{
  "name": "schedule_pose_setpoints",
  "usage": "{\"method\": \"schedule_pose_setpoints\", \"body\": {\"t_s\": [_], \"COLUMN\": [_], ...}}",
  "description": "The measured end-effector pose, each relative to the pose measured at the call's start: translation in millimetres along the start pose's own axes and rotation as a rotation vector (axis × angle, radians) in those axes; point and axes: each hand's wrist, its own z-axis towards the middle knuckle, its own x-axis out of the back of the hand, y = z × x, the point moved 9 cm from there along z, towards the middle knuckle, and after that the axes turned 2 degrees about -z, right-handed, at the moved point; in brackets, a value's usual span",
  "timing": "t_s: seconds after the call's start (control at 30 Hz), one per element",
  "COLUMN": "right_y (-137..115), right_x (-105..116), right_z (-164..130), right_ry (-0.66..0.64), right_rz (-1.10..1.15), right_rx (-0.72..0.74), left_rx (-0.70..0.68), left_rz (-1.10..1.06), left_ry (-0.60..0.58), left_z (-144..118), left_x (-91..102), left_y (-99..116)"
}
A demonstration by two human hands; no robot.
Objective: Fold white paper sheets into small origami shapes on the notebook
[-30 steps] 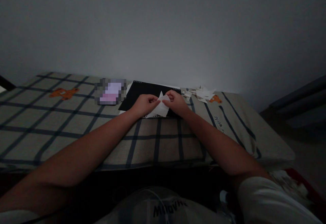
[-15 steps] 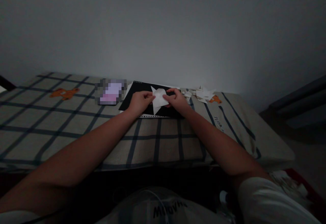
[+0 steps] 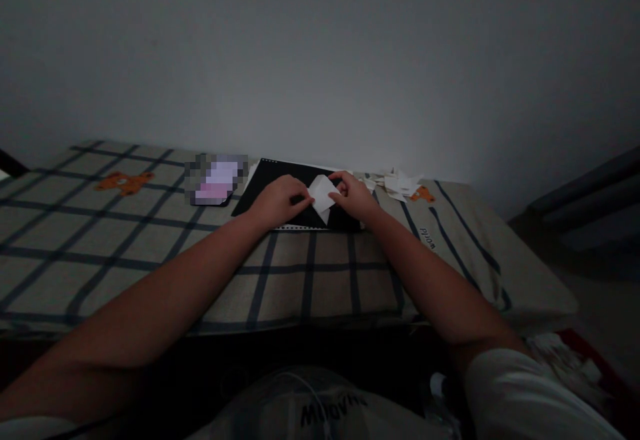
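A pixelated patch (image 3: 216,179) hides one object, and the notebook (image 3: 280,183) lies partly under both hands.

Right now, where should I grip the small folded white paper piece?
Pinch the small folded white paper piece by its two side edges, where the left hand and right hand meet it. It is thin and flat over the black notebook, with a downward point.

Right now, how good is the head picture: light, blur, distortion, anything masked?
Head view: very dim, with no glare; the white paper between the left hand and right hand stands out on the black notebook. The checked cloth bends at the frame's sides, a wide-lens effect. A pixelated patch masks something left of the notebook.
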Motion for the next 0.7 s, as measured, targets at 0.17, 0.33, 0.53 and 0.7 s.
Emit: {"method": "schedule_pose_setpoints", "body": {"t_s": [0.17, 0.33, 0.53, 0.7], "right_y": [-3.6, 0.9, 11.0, 15.7], "right_x": [-3.7, -3.3, 0.3, 0.1], "right_z": [-0.1, 1.3, 2.9, 4.0], "right_ry": [-0.035, -0.014, 0.034, 0.03], "right_rz": [-0.101, -0.125, -0.133, -0.157], "right_rx": [0.052, 0.018, -0.054, -0.074], "left_rx": [-0.27, -0.222, -0.131, -0.082], "left_rz": [0.09, 0.22, 0.313, 0.391], "left_ry": [-0.236, -0.279, -0.414, -0.478], "left_z": [-5.4, -9.2, -13.5, -15.9], "left_x": [-30.9, -40.7, -48.0, -50.4], "left_y": [25.1, 10.4, -3.6, -7.2]}}
